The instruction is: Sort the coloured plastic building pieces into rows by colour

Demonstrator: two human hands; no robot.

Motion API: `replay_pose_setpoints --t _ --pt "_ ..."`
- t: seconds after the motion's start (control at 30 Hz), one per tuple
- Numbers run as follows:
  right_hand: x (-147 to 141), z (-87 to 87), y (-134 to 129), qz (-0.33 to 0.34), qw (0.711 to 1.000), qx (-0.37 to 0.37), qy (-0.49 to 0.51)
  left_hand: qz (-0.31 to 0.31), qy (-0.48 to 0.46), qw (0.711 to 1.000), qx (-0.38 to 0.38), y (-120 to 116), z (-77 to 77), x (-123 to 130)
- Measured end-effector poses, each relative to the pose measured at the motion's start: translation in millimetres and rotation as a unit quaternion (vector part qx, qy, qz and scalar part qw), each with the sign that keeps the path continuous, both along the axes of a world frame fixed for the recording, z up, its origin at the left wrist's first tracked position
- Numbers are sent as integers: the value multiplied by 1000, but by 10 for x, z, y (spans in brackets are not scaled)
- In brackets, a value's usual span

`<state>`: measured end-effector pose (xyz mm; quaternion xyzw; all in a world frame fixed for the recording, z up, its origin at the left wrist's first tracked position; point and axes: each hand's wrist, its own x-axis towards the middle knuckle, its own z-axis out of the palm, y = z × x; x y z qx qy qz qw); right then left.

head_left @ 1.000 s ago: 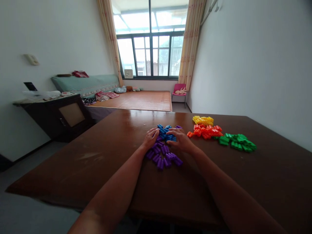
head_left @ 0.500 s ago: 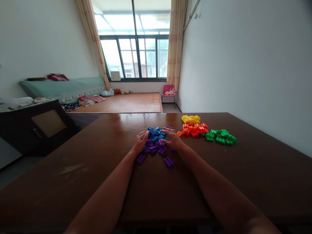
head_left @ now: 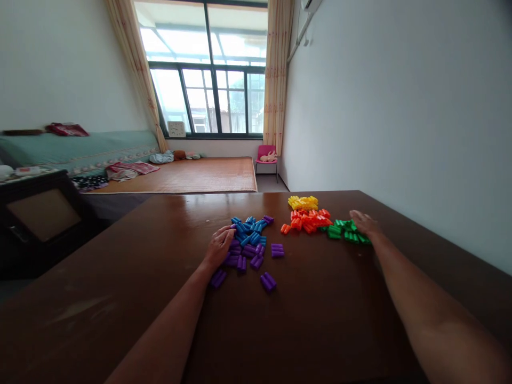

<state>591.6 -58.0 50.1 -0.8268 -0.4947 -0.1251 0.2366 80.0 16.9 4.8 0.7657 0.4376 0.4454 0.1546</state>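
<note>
My left hand (head_left: 220, 246) rests against the left side of a heap, its fingers stretched out and holding nothing I can see. Blue plastic pieces (head_left: 248, 229), shaped like short joined tubes, make up the heap's far part. Purple pieces (head_left: 248, 250) of the same kind lie on the near side, a few of them apart. Over the far right edge of the green pieces (head_left: 346, 230) is my right hand (head_left: 365, 222), fingers extended and partly hiding them. Orange pieces (head_left: 310, 220) form a cluster beside the green ones, with yellow pieces (head_left: 303, 202) behind.
All the pieces lie on a brown wooden table (head_left: 312, 320). Beyond its far edge stand a bed (head_left: 216, 173) and a pink chair (head_left: 266, 151). A dark cabinet (head_left: 40, 213) is on the left, and a white wall (head_left: 380, 106) runs along the right.
My right hand has left the blue and purple heap and moved right to the green pieces. My left hand stays at the heap. The view has shifted slightly right.
</note>
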Motion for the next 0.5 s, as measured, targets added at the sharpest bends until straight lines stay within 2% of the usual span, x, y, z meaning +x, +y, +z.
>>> replay_pose_setpoints --t 0.13,0.27,0.4,0.5 --pt "-49 -168 48 45 998 -28 21 7 0 1000 -6 -32 26 -2" --pt "-285 -366 172 142 986 -54 74 6 7 1000 -13 -46 40 -9" --pt "-883 -478 201 224 970 1 99 0 11 1000 -9 -51 52 -10" --pt "-1416 -417 231 361 923 24 128 1 8 1000 -10 -53 48 -10"
